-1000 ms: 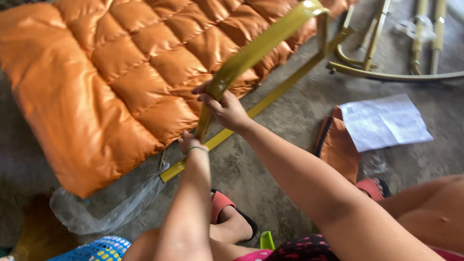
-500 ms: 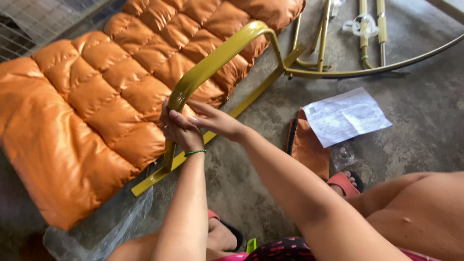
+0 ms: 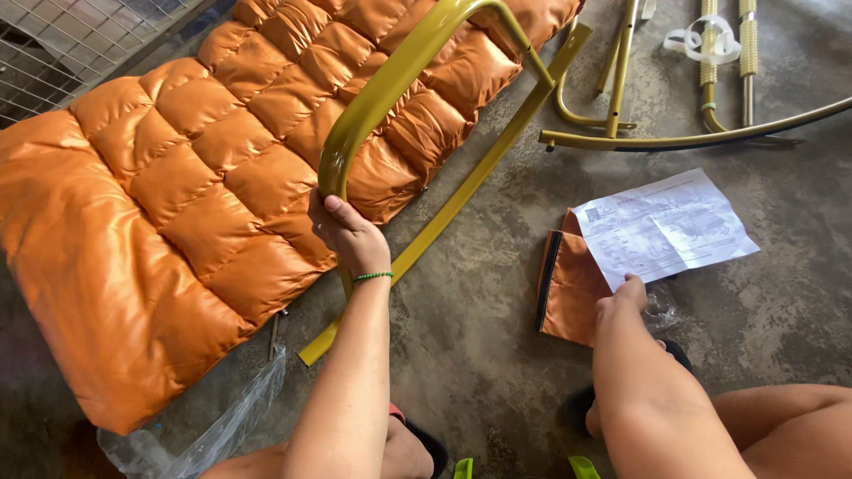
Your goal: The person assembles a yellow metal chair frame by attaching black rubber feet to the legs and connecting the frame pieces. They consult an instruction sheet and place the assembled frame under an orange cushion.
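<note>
**Left hand on the frame, right hand at the pouch**

Low in the frame, both forearms stretch forward. The right hand [image 3: 624, 302] rests fingers together on an orange pouch [image 3: 570, 288] under a paper sheet [image 3: 666, 226]. At centre, the left hand [image 3: 348, 232] clamps the yellow metal frame [image 3: 390, 84] beside the orange cushion [image 3: 177, 204].

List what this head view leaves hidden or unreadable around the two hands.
- Left hand: palm side hidden against the yellow-green frame tube.
- Right hand: fingertips hidden by its own back, at the paper sheet and orange pouch.
- Sheet print: too small.
- Orange cushion: cut off at the left edge.
</note>
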